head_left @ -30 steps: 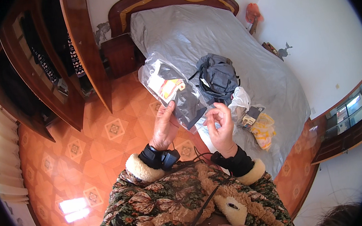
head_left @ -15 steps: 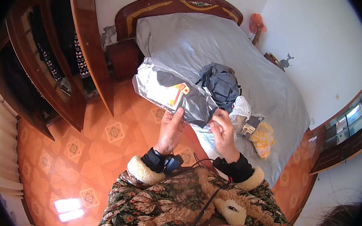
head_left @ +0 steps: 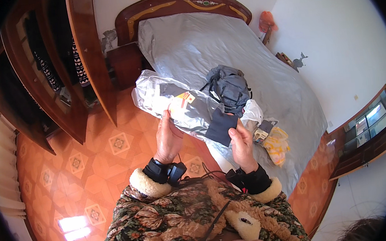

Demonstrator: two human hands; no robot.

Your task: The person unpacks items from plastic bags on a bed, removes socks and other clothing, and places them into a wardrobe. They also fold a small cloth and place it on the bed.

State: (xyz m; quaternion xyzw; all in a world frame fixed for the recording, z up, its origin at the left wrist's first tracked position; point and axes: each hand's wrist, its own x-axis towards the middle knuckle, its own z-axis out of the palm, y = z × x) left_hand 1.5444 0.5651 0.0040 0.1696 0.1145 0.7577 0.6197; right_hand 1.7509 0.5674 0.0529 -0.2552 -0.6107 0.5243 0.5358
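Note:
I hold a clear plastic bag [head_left: 163, 100] with dark folded clothing and an orange-yellow card inside, stretched flat between both hands over the bed's edge. My left hand [head_left: 168, 138] grips the bag's underside near its middle. My right hand [head_left: 241, 144] pinches the dark fabric [head_left: 221, 126] at the bag's open right end. Both wrists wear black straps below fleece cuffs.
A grey-covered bed [head_left: 223, 44] with a wooden headboard fills the middle. On it lie a grey bundled garment [head_left: 229, 86], a white bag [head_left: 252, 113] and yellow items [head_left: 275, 143]. An open wooden wardrobe [head_left: 56, 82] stands at left, a low cabinet [head_left: 368, 132] at right, over an orange tiled floor [head_left: 91, 161].
The bag has been turned from hanging upright to lying stretched sideways. My right hand has moved to its right end, where dark fabric now shows.

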